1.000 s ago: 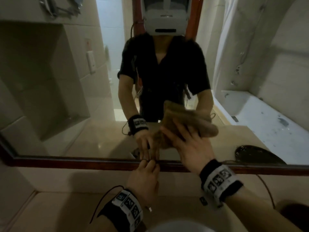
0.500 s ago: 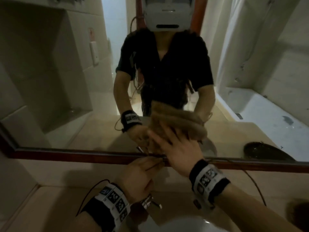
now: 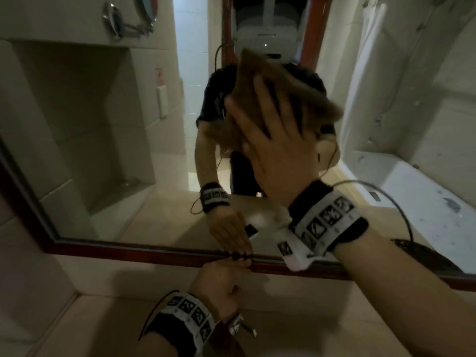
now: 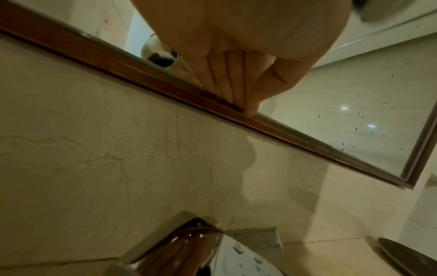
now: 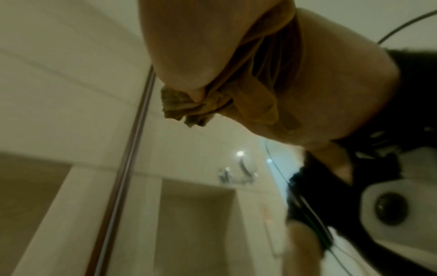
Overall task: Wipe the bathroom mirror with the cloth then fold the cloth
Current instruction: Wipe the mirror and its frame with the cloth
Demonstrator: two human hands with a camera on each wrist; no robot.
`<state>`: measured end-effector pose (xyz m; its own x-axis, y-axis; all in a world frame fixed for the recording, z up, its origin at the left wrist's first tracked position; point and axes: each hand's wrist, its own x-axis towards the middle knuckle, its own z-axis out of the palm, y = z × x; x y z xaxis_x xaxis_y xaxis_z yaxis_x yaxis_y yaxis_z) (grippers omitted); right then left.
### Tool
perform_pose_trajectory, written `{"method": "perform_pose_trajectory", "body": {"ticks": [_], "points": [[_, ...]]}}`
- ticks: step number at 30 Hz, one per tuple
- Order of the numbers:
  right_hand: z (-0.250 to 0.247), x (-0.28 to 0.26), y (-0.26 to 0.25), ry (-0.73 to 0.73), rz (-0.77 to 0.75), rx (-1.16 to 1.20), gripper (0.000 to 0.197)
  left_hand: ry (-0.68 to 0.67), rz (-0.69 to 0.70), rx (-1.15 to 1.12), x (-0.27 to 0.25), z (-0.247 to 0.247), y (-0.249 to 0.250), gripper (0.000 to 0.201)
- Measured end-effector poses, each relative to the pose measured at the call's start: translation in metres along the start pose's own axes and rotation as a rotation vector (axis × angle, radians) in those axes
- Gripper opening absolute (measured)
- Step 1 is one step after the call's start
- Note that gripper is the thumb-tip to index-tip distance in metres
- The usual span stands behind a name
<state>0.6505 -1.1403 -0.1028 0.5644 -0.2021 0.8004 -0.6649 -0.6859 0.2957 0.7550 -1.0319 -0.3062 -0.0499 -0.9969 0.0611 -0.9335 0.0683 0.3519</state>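
A brown cloth (image 3: 288,99) lies flat on the glass of the wood-framed mirror (image 3: 103,150), high up and near its middle. My right hand (image 3: 270,124) presses it there with straight, spread fingers. In the right wrist view the cloth (image 5: 255,93) is bunched between the palm of my right hand (image 5: 189,46) and the glass. My left hand (image 3: 226,276) holds nothing, and its fingertips rest on the mirror's lower frame (image 3: 154,253). The left wrist view shows the left hand (image 4: 236,89) with fingers held together, touching the frame (image 4: 118,69).
A marble backsplash (image 3: 116,276) runs below the mirror. A chrome faucet (image 4: 189,242) stands under my left wrist. A dark dish (image 3: 425,253) sits on the counter at the right. Small dark specks (image 4: 354,115) dot the mirror's lower right glass.
My right hand has slid the cloth up the glass, from just above the lower frame to near the mirror's middle. The left hand has stayed on the lower frame.
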Motion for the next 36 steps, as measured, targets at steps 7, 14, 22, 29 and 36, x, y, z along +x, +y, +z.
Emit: {"method": "perform_pose_trajectory", "body": {"ticks": [7,14,22,29,36], "points": [[0.034,-0.031,-0.031,0.012,-0.049,-0.031,0.063,0.154,0.059,-0.083,-0.006,0.017,-0.011,0.05],[0.096,-0.163,-0.059,-0.377,-0.289,0.057,0.081,0.179,0.116,-0.009,-0.009,0.016,-0.009,0.047],[0.039,-0.073,-0.034,-0.233,-0.164,0.014,0.071,-0.022,0.173,0.12,-0.036,-0.008,-0.039,0.063],[0.0,0.045,-0.04,0.008,0.06,0.002,0.061,0.028,0.031,0.057,-0.041,-0.025,-0.066,0.031],[0.089,-0.095,-0.104,-0.283,-0.237,0.079,0.071,0.312,0.061,0.034,-0.041,0.015,-0.08,0.013]]}}
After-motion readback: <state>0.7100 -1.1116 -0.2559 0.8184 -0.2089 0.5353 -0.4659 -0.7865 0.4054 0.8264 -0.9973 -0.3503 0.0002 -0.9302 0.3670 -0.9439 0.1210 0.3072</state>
